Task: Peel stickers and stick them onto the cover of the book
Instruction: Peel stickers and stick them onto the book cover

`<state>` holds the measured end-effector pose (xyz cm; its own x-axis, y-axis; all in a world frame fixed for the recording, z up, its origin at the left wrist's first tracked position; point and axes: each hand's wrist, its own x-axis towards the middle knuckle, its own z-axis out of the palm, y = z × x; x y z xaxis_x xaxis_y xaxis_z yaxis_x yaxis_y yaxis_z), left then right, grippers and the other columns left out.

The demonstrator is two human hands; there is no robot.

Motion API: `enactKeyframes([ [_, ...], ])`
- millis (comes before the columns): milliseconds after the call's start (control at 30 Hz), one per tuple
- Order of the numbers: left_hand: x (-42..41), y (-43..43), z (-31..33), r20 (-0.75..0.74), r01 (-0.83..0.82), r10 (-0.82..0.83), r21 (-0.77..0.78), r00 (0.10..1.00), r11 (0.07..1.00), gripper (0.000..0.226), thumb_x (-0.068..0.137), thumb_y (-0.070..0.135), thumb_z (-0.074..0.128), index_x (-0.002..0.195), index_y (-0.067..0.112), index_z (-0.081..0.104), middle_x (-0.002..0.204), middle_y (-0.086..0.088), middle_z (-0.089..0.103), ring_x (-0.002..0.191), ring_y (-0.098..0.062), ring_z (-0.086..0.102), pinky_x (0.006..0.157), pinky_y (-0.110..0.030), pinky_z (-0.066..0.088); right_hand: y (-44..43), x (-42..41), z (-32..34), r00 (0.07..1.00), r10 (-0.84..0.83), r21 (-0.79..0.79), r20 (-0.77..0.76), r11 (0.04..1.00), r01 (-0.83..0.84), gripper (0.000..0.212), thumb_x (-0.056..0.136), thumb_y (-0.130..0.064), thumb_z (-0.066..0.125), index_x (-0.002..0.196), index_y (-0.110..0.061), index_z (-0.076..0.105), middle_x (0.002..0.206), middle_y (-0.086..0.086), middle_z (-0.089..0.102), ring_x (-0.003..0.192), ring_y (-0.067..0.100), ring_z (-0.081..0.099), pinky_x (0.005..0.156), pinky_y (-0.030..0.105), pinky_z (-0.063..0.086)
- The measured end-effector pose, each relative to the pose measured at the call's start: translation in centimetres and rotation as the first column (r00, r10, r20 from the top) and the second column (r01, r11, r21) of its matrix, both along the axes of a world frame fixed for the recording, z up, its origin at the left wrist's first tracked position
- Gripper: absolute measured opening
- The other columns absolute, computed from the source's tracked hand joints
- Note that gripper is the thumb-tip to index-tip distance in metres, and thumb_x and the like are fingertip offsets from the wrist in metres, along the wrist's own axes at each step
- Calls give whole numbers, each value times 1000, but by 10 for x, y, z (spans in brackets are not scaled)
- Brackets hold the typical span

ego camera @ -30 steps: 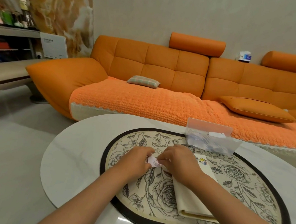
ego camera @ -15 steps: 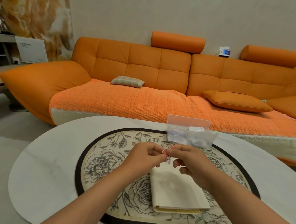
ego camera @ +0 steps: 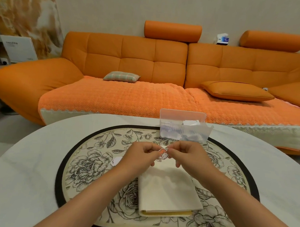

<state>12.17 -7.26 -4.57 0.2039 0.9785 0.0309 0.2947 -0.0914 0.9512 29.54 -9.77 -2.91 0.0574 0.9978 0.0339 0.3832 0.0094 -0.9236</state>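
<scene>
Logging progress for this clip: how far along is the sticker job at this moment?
Done: a white scrap lies on the mat, likely a spent backing. In hand: both the left hand and right hand pinch a small orange sticker above the far end of the book. Left: pressing it on; what shows of the book is bare.

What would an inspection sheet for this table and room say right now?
Surface: white round table with a floral mat on it.
Job's things: cream book closed on the mat; sticker held above its far end; clear box open behind it.
Clutter: white paper scrap on the mat, left of the book.
Fingers: left hand and right hand both pinch the sticker.
Cables: nothing seen.
Surroundings: orange sofa with a plaid pillow; small blue-and-white box behind its backrest.
</scene>
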Motion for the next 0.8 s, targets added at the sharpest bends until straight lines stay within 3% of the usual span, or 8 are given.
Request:
enactKeyframes([
  [133,2,0,0,-38,36,-34,41,999,999,11,92,19,69,97,26,76,63,9,61,54,-3,56,55,-19,44,3,4,-3,1000,5,27,17,1000,-5,10,88,-17,71,81,-20,78,78,9,74,53,8,55,55,19,48],
  [233,4,1,-1,-19,21,-19,85,1000,996,7,89,22,72,90,29,75,70,4,69,64,-10,60,63,-29,49,3,4,-4,999,34,46,10,998,-35,8,87,-20,73,82,-22,78,76,4,74,55,9,56,59,23,50],
  [400,7,-1,1,189,-84,89,-38,978,996,5,90,15,71,90,20,71,72,7,71,63,-9,63,54,-22,43,2,1,-5,996,47,-24,-69,998,-49,6,85,-20,77,87,-14,77,57,-9,66,56,8,58,50,12,44],
  [600,9,-1,0,112,-45,46,-11,993,999,6,87,18,74,88,18,68,75,5,66,61,-8,58,56,-18,43,1,4,2,991,15,-51,-132,998,-21,10,89,-19,71,82,-17,77,75,13,73,54,11,52,48,16,37],
  [800,13,-3,-1,89,-34,26,91,996,995,6,89,19,74,93,22,70,81,-9,73,58,-8,60,60,-20,50,-2,3,6,991,23,17,-131,1000,-21,6,90,-11,72,87,-10,77,52,-9,63,41,2,45,42,11,36],
])
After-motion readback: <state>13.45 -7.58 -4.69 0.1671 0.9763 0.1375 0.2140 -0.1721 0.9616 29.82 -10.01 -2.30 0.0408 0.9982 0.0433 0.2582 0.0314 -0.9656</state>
